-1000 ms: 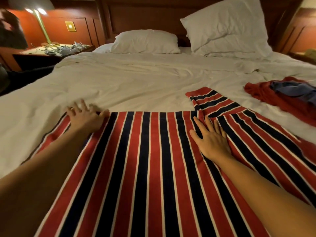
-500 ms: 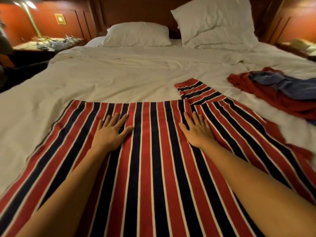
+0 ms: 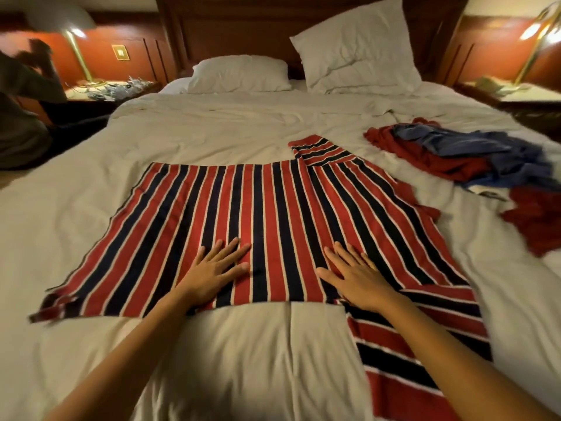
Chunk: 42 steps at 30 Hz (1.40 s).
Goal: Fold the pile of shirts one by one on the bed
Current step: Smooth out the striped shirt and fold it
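A red, navy and white striped shirt [image 3: 243,214] lies spread flat across the middle of the white bed [image 3: 212,138]. One sleeve points away at the far right, the other lies toward me at the near right. My left hand [image 3: 217,270] presses flat on the shirt near its near edge, fingers straight and spread. My right hand [image 3: 353,275] lies flat beside it, close to the near sleeve's seam. A pile of red and blue shirts [image 3: 473,156] sits crumpled at the right of the bed.
Two white pillows [image 3: 239,74] lean at the wooden headboard. Nightstands with brass lamps [image 3: 77,53] flank the bed. A person [image 3: 21,95] sits low at the far left beside the bed. Bare sheet lies between me and the shirt.
Both hands have slid back toward me along the shirt, from its far part to its near edge. The view has pulled back, showing the whole shirt and the near sheet.
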Available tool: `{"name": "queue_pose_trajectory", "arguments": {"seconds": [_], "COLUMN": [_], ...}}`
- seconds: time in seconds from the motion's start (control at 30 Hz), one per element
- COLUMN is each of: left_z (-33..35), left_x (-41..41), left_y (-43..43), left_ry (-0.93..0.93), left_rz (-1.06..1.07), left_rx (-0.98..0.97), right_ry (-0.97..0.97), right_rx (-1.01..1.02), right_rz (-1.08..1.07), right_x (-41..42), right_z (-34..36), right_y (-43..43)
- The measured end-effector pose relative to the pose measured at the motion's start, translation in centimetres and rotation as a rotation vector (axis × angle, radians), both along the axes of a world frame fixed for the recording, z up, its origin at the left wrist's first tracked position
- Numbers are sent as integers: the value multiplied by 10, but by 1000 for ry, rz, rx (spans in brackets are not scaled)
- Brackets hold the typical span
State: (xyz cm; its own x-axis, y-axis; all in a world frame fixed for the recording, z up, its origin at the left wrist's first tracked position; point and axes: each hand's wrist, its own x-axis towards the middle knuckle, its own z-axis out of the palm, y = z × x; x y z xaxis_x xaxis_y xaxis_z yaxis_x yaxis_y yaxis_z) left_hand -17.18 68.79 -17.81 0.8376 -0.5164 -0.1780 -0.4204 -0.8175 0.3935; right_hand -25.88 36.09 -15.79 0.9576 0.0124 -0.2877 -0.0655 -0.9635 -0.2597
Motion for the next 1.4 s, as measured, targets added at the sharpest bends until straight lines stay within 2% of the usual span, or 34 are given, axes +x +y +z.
{"name": "queue_pose_trajectory", "arguments": {"seconds": [0.13, 0.27, 0.5, 0.6, 0.67, 0.83, 0.97, 1.17, 1.27, 1.4], "left_z": [8, 16, 24, 30, 32, 33, 42, 72, 88, 92], "left_x": [-39, -65, -85, -87, -86, -79, -59, -2, 41, 95], "left_y": [2, 9, 27, 43, 56, 93, 112, 125, 115, 96], "left_ry": [89, 107, -87, -176, -236, -389, -460, -421, -446, -418], "left_rz": [-55, -46, 46, 53, 29, 13, 87, 131, 87, 170], "left_rx": [-117, -246, -356, -331, -290, -198, -187, -89, -35, 21], "right_ry": [-17, -192, -646, -747, -772, -704, -625, -276, -293, -382], "right_rx": [56, 185, 271, 246, 291, 641, 666, 509, 296, -65], "right_rz": [-1, -57, -234, -226, -224, -249, -226, -102, -48, -37], "right_x": [-53, -99, -132, -131, -130, -127, -100, -9, 62, 130], "right_z": [8, 10, -10, -13, -9, 16, 23, 69, 92, 106], "right_y": [3, 10, 24, 26, 25, -2, -29, -69, -80, -58]}}
